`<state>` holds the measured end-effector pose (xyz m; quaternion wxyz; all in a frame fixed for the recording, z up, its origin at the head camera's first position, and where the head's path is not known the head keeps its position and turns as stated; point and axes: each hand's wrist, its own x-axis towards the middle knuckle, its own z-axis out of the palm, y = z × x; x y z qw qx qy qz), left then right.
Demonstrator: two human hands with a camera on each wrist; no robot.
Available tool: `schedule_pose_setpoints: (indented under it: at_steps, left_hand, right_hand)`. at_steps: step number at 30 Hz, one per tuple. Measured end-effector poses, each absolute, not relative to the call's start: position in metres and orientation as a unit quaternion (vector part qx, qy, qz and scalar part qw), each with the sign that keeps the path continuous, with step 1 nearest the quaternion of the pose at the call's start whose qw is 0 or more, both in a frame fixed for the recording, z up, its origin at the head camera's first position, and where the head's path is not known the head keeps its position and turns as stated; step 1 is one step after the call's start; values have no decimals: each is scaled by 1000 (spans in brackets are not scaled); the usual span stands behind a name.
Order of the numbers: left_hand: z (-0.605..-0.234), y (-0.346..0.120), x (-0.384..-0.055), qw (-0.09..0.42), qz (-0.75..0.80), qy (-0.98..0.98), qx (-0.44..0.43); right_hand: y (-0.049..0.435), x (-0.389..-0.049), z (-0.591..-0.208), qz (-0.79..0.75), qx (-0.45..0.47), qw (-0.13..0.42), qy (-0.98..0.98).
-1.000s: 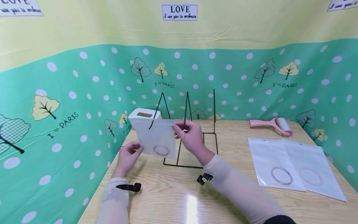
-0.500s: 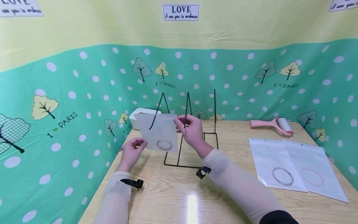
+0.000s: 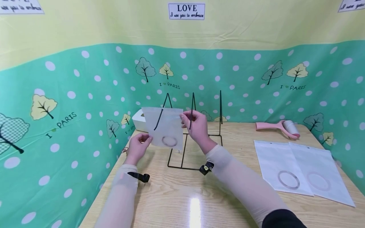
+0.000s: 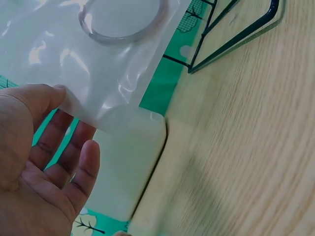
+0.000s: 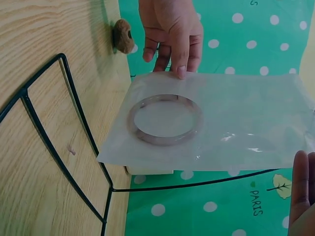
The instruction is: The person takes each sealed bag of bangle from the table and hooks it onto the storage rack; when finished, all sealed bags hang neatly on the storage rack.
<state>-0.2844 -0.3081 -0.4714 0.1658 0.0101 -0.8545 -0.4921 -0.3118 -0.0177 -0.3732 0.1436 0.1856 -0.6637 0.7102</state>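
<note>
In the head view, a translucent plastic bag [image 3: 172, 122] with a bangle [image 5: 167, 141] inside is held up in front of a black wire display stand [image 3: 220, 107]. My left hand [image 3: 137, 148] pinches the bag's lower left edge between thumb and fingers. At the upper right edge, my right hand [image 3: 199, 126] pinches it. The left front prong [image 3: 158, 120] of the stand crosses in front of the bag in the head view. The right wrist view shows the bangle lying at the bag's lower end, near the left hand's thumb.
Two more bags [image 3: 273, 155] with bangles lie overlapping on the right of the wooden table [image 3: 176, 196]. Behind them is a pink lint roller [image 3: 268, 126]. A white tissue box [image 3: 139, 122] stands behind the bag at left. Patterned cloth hangs around the table.
Both hands have raised the bag and shifted it slightly right, the left hand rising more. The bag now covers more of the tissue box and the prong. The stand stays in place.
</note>
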Motion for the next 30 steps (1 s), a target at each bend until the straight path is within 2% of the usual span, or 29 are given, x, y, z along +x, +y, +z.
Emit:
schedule_pose_setpoints:
  at_steps: [12,30]
  left_hand:
    - [-466,-298,-299,155,-543,-825,31]
    - [-463,-286,-317,183,-558,-807,64]
  right_hand:
    - [-18,-332,-375,712,201,171,-651]
    - [-23,-352,-370,692,167,196,-675]
